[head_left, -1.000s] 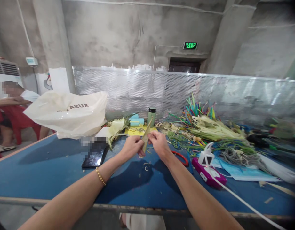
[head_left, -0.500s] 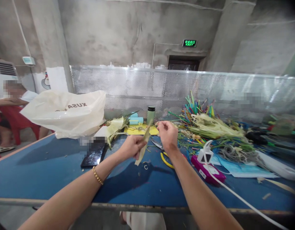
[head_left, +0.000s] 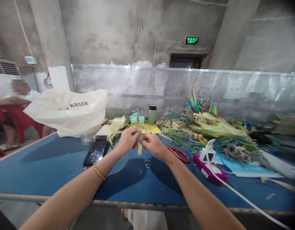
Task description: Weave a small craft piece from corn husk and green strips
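A pale green-yellow strip of corn husk stands nearly upright above the blue table, in the middle of the head view. My left hand pinches it from the left, thumb uppermost. From the right, the fingers of my right hand close on its lower part, almost touching the left fingertips. Just beyond my right wrist lies a red-handled tool, largely hidden by the hand and arm. Below the hands a small pale curled scrap rests on the table.
To the left are a white plastic bag, loose husks and a dark phone-like device. A green bottle stands behind. On the right are a husk pile, a purple power strip with white cable, and blue masks.
My right hand has come down and left to the husk strip and closed on it. The strip, earlier tilted in my left hand, is now nearly upright. The view has shifted slightly.
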Action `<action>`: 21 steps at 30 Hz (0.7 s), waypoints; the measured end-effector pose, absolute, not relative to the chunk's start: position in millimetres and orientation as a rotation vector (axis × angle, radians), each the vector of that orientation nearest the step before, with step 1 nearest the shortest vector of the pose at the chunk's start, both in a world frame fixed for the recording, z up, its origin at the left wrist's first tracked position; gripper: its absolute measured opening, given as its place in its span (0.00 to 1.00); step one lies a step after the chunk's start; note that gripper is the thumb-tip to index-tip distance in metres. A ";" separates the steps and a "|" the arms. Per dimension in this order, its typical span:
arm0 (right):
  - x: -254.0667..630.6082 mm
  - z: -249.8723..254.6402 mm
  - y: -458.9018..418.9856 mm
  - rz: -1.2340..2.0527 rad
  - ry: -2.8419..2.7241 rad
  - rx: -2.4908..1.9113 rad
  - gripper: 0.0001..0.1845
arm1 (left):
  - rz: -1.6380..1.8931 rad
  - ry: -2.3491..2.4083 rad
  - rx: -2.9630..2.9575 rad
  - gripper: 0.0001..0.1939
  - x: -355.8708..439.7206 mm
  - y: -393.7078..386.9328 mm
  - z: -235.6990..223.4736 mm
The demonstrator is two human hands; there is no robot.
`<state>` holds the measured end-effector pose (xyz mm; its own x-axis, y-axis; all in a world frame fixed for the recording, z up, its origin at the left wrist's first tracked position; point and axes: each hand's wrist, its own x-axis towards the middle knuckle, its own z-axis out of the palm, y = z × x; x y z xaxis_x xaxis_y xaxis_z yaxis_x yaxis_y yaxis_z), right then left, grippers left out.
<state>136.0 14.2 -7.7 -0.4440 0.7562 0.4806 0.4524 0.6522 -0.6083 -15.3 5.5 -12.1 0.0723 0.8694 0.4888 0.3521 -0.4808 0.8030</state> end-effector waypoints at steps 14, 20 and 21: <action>131.7 -14.6 20.6 0.633 -1.862 -1.016 0.03 | 1.523 1.408 2.125 0.15 -3.4 -6.0 -9.5; 134.2 -12.8 19.8 0.572 -1.924 -1.034 0.09 | 1.528 1.254 1.887 0.16 -18.3 2.0 -5.2; 133.9 -13.0 19.8 0.551 -1.929 -1.042 0.11 | 1.525 1.235 1.872 0.16 -19.7 3.3 -5.2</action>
<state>133.9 19.8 -13.0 -0.2888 0.8315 0.4746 0.4556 0.5553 -0.6957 -19.7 3.3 -5.2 0.0004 0.8342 0.5514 0.3664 -0.5132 0.7761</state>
